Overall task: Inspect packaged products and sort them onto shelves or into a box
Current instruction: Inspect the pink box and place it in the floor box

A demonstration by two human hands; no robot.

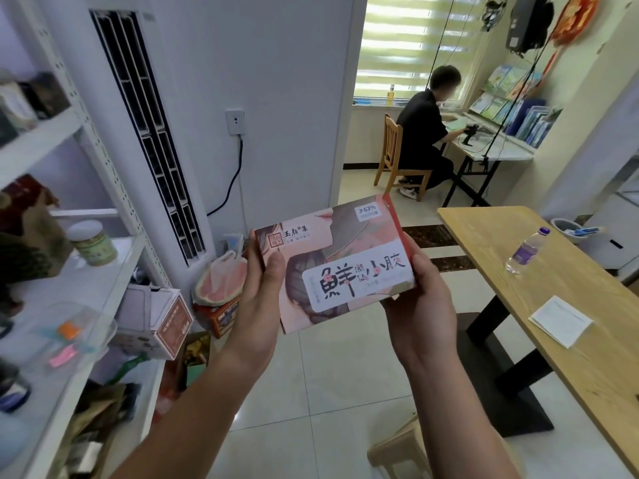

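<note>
A flat pink printed product box (332,257) with large black characters is held up in front of me, its printed face toward the camera. My left hand (261,295) grips its left end, thumb on the front. My right hand (423,302) grips its right end from below and behind. A white metal shelf unit (103,278) stands at the left, loaded with a jar (92,243), bags and small cartons. Below and left of the held box, a white and orange carton (162,323) sits on the shelf.
A wooden table (553,288) at the right carries a water bottle (525,250) and a white paper (560,321). A tall white air conditioner (145,133) stands beside the shelf. A person (423,133) sits at a far desk. A wooden stool (401,451) stands on the tiled floor.
</note>
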